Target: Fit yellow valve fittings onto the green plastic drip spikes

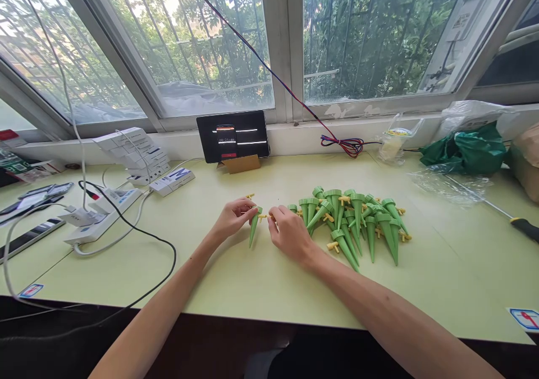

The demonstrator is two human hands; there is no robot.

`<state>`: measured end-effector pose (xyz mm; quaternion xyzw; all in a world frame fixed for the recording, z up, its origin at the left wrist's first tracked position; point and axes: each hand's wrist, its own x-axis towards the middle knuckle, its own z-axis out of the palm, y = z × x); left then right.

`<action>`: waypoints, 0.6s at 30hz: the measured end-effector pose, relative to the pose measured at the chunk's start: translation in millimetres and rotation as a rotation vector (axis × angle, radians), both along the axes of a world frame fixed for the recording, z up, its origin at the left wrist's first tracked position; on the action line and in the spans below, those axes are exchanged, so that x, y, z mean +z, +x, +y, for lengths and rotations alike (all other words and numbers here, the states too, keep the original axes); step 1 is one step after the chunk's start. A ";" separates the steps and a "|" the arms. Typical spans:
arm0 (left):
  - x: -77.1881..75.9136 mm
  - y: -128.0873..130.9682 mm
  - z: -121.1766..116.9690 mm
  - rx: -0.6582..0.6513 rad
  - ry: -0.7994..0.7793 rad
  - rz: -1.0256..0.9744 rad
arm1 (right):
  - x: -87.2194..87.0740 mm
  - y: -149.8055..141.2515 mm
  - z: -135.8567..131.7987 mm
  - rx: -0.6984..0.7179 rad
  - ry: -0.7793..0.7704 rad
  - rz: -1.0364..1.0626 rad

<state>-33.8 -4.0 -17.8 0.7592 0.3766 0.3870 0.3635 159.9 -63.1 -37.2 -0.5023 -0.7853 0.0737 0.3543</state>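
My left hand (234, 218) pinches a green plant-watering spike (253, 230) near its cap, with the pointed end down. A small yellow valve (263, 217) sticks out from the spike's side toward my right hand. My right hand (291, 233) is closed just right of it, thumb and fingers together; a tiny bit of yellow shows at the fingertips, too small to name. Another small yellow piece (250, 196) shows just beyond my left fingers. Right of my right hand lies a pile of green watering spikes (356, 210), many with yellow valves on their sides.
A tablet (232, 137) with a timer leans on a cardboard stand (242, 164) by the window. White boxes (138, 154), a power strip (103, 216) and loose cables lie left. Right are a green bag (467, 149), clear plastic and a screwdriver (524, 228).
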 end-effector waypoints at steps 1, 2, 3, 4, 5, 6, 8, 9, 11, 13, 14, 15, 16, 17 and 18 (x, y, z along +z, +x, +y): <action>-0.2 -0.2 0.1 0.003 0.002 0.001 | 0.3 0.0 0.0 0.000 -0.001 0.004; -0.1 -0.2 0.1 0.007 0.005 0.004 | 0.6 0.1 0.0 0.001 -0.003 0.008; 0.1 -0.2 -0.1 0.012 0.008 0.008 | 0.8 0.1 0.0 0.002 -0.003 0.012; 0.5 -0.2 -0.4 0.015 0.010 0.013 | 1.0 0.1 0.0 0.004 -0.002 0.016; 0.9 -0.1 -0.8 0.018 0.012 0.017 | 1.0 0.1 0.0 0.005 0.001 0.020; 1.3 0.0 -1.1 0.018 0.012 0.020 | 1.0 0.1 0.0 0.006 0.004 0.024; 1.9 0.1 -1.4 0.013 0.009 0.021 | 0.5 -0.1 -0.1 0.008 0.011 0.029; 2.0 0.2 -1.4 0.009 0.006 0.019 | 0.2 -0.3 -0.2 0.009 0.015 0.031; 2.0 0.2 -1.2 0.000 -0.004 0.015 | -0.4 -0.7 -0.1 0.011 0.019 0.029; 1.9 0.3 -1.0 -0.013 -0.020 0.014 | -1.0 -1.1 0.1 0.011 0.019 0.022; 1.9 0.4 -1.0 -0.021 -0.029 0.013 | -1.2 -1.2 0.2 0.012 0.019 0.018; 1.7 0.4 -1.1 -0.029 -0.035 0.009 | -1.3 -1.2 0.3 0.015 0.018 0.014; 1.6 0.3 -1.1 -0.035 -0.041 0.004 | -1.3 -1.2 0.4 0.018 0.019 0.011; 1.3 0.2 -1.1 -0.038 -0.045 -0.001 | -1.3 -1.1 0.4 0.022 0.021 0.010; 1.1 0.0 -1.1 -0.039 -0.049 -0.007 | -1.2 -1.0 0.3 0.026 0.022 0.011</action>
